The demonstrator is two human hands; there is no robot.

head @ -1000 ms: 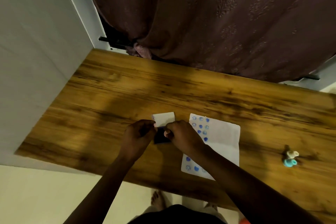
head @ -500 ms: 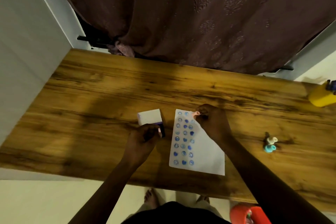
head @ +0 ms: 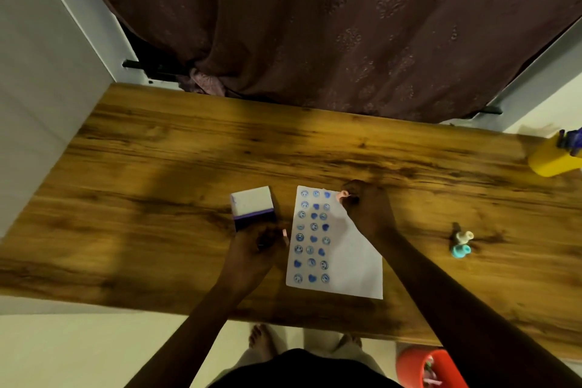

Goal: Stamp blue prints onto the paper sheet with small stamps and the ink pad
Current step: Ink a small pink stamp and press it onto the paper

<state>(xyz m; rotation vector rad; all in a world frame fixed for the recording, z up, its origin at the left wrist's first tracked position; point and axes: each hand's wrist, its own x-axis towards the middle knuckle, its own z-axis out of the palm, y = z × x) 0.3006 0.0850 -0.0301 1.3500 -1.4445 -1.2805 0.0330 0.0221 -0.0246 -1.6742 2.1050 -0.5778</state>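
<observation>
A white paper sheet lies on the wooden table, its left part filled with three columns of blue prints. My right hand pinches a small pink stamp and holds it at the sheet's top edge, just right of the third column. The ink pad, its white lid up, stands left of the sheet. My left hand rests at the pad's near edge and grips its dark base; a small pink thing shows at its fingertips.
Two small stamps, one cream and one teal, lie on the table to the right. A yellow container stands at the far right edge. A dark curtain hangs behind the table. A red bucket sits on the floor.
My right hand left the ink pad and carried the pink stamp right to the sheet's top edge. The view shifted. My left hand stayed at the pad.
</observation>
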